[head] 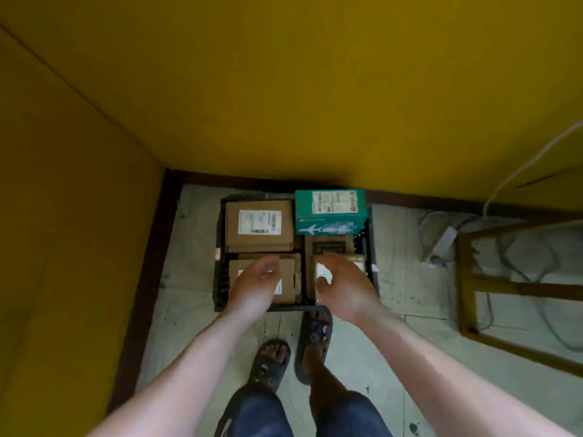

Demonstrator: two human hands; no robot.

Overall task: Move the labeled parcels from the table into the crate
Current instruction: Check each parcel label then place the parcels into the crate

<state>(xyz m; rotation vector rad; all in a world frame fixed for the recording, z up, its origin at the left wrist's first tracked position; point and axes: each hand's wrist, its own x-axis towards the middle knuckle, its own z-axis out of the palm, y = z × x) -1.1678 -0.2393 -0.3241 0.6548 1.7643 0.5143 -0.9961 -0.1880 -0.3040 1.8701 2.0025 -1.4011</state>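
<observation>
**Both hands over a filled crate on the floor**

A dark plastic crate (220,247) sits on the pale tiled floor (195,326), pushed into the corner where two yellow walls (284,89) meet above a brown skirting. The parcels lie inside it, packed close together. At the far left is a brown cardboard box (258,227) with a white label on top. Beside it at the far right stands a teal box (329,212), taller than the rest, with a label on its top and an aeroplane printed on its near side. In front of the teal box lies a brown parcel with a dark printed panel (328,246).

The left hand (255,285) hangs over the near-left cardboard parcel (288,274), its fingers loosely curled and holding nothing. The right hand (344,288) is over the near-right parcel (325,270), fingers relaxed and thumb held apart; motion blur hides whether it touches the white label below. The two hands are apart, one over each near parcel.

The person stands just in front of the crate in dark sandals (273,364), the right foot's toe at the crate's near rim. To the right stand a wooden frame (467,279), a white power strip (441,244) and loose cables
</observation>
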